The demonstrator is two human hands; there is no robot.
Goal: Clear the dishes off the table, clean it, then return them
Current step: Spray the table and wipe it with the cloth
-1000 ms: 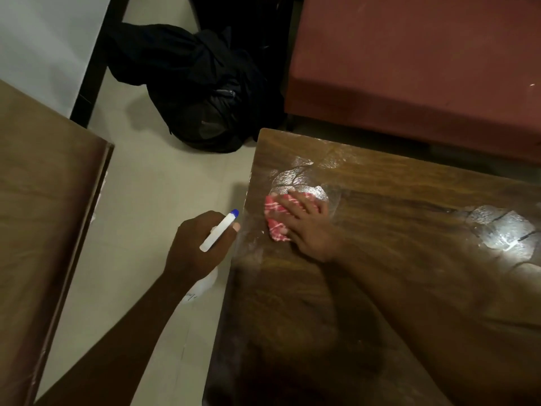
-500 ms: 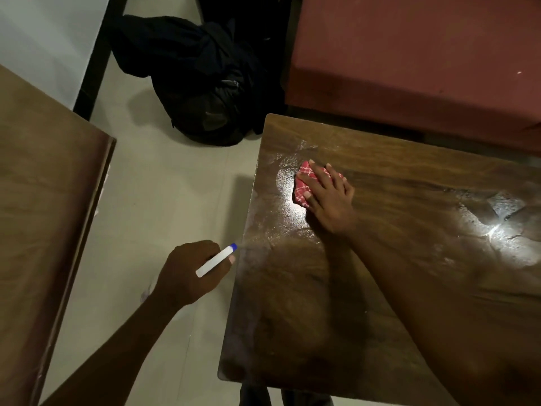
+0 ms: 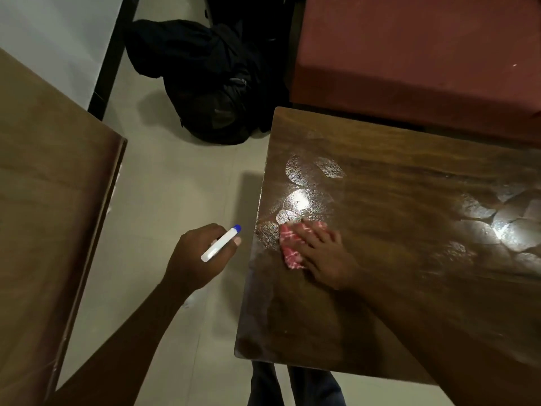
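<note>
Head view: 1 cloth (image 3: 289,254) beneath flat right hand (image 3: 326,257), 1 spray bottle (image 3: 220,244) within left grip (image 3: 195,257).

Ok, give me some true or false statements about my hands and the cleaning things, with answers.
1. The right hand presses a red checked cloth on the table. True.
2. The left hand holds the spray bottle above the table. False: it is held over the floor, beside the table's edge.
3. The black bag lies on the table. False: it lies on the floor.
4. Wet streaks shine beside the cloth. True.
</note>
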